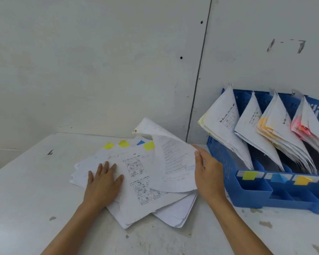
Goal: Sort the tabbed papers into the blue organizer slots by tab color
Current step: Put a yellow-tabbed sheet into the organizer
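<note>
My right hand [208,173] pinches the right-hand edge of one sheet [173,162], thumb on its printed face, the other fingers hidden behind the paper. The sheet is lifted clear of the pile [140,205] along that side and curls. Its long axis runs away from me toward the wall [99,70], leaning left as it rises. Its far corner flops over above the pile, and its near edge sags onto the top papers.

My left hand [103,183] lies flat on the left part of the pile, fingers spread and straight, pressing down and gripping nothing. The pile is fanned loosely in the middle of the table [26,190], long sides running roughly from me to the wall. Its tabs stick out at the far end: three yellow tabs [123,143] and one blue tab [140,143], pointing at the wall.

Just beside my right hand stands the blue organizer [226,162], in the table's far right corner against the wall, its mesh side facing the pile. Only a narrow strip of table separates them. Its slots run front to back, each holding sorted papers [221,122] that lean left. Coloured labels mark the front: yellow [249,175], blue [278,178], orange [301,180] and a red one cut off by the frame.

Bare tabletop lies left of the pile out to the left edge, and in front of it toward me.
</note>
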